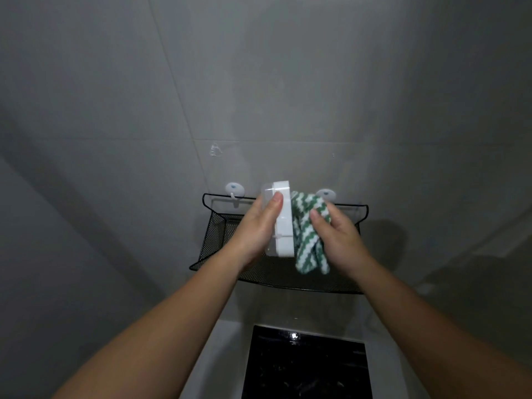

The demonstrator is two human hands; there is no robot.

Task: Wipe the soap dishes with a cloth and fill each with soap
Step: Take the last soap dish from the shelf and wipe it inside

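Note:
My left hand [256, 228] grips a white soap dish [283, 223] with a clear part on its left side, held on edge in front of the wall. My right hand [339, 240] holds a green-and-white zigzag cloth [308, 234] bunched against the dish's right face. The cloth's ends hang down below my fingers. Both hands are raised just above a black mesh wall basket [218, 234]. No soap is visible.
The basket hangs from two white hooks [234, 189] on the grey tiled wall. A second hook [326, 193] shows behind the cloth. Below lies a white ledge with a black rectangular opening [305, 367] holding glinting water.

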